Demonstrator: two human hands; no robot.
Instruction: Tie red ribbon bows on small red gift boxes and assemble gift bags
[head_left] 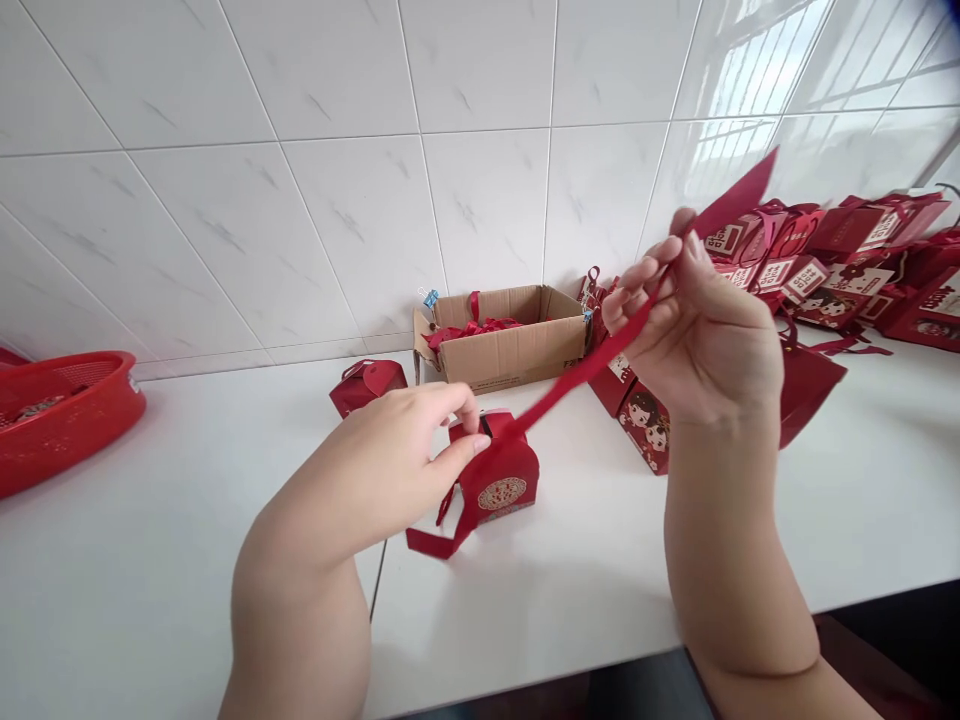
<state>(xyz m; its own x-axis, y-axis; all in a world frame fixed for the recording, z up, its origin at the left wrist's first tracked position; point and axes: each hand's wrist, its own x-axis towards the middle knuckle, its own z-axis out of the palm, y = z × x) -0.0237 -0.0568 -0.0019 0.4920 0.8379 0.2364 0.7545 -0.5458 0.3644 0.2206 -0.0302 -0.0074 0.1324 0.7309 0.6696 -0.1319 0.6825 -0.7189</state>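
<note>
The operator's visible body comprises a bare left hand (405, 450) and a bare right hand (697, 310), both with slender, jointed fingers, a smooth left forearm (300, 640) and a right forearm (724, 540), the latter bearing a curved skin crease toward the elbow, and finely lined palm skin on the right.

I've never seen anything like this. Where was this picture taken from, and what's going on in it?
There's no machine here, just a person's bare hands, seen by a camera worn on their head, looking forward and down. The raised right hand pinches a long red ribbon that slants down to a small red box. The left hand is at that box's top; its exact grip is unclear. On the white table are also a cardboard carton, a red basket and, at right, more decorated boxes.
</note>
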